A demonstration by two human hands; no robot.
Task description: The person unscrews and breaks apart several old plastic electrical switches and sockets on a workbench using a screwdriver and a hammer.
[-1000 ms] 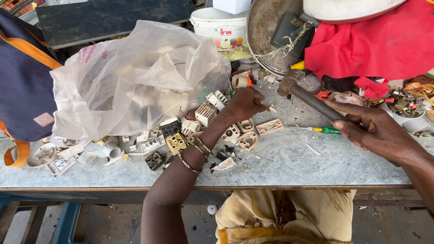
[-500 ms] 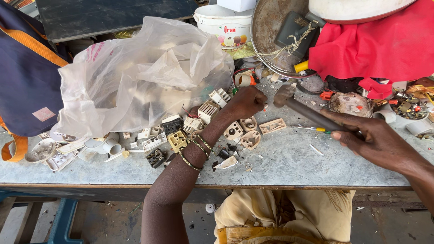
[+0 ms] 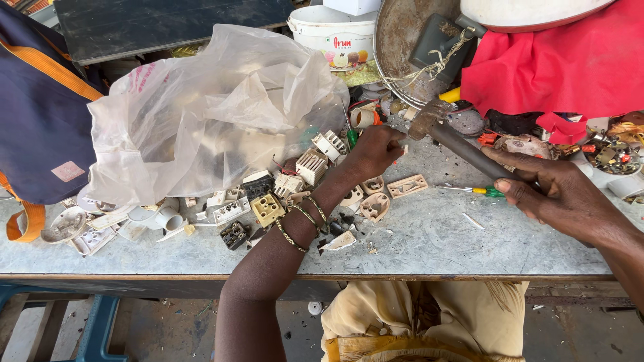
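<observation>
One hammer (image 3: pixel 463 147), two hands, right hand (image 3: pixel 557 194)

Bright, even daylight falls from above. The plastic bag (image 3: pixel 215 114) glares slightly, shadows stay soft, and focus is sharp with mild edge bending

A crumpled clear plastic bag (image 3: pixel 208 114) lies across the back of the grey bench (image 3: pixel 436 241), bulging with parts. To its left hangs a navy bag with orange straps (image 3: pixel 37 114). Behind the plastic bag stand a dark board (image 3: pixel 168 23) and a white plastic tub (image 3: pixel 339 37). Further right, a rusty round metal pan (image 3: pixel 402 47) leans against a red cloth (image 3: pixel 570 67) — a white bowl-shaped rim (image 3: pixel 530 12) sits above it. A green-handled screwdriver (image 3: pixel 479 191) rests on the bench. At the far right sits a heap of small metal scrap (image 3: pixel 610 151). Under the bench — a blue frame (image 3: pixel 100 322) and dirt floor.
</observation>
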